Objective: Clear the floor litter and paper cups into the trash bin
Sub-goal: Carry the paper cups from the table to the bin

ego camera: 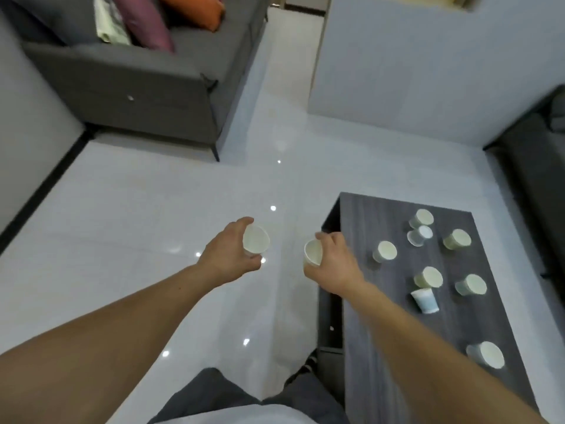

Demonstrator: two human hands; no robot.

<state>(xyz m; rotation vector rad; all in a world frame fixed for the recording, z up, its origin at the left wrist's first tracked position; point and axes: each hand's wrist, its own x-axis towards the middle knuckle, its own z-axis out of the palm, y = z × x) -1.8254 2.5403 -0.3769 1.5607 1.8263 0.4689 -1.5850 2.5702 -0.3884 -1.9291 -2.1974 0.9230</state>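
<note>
both hands grip white paper cups.

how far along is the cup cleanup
Nothing shows as finished: no bin is in view. In hand: the left hand grips one paper cup and the right hand grips a second cup, both held over the floor. Left to do: eight cups stand on the table, waiting to be carried off.
</note>
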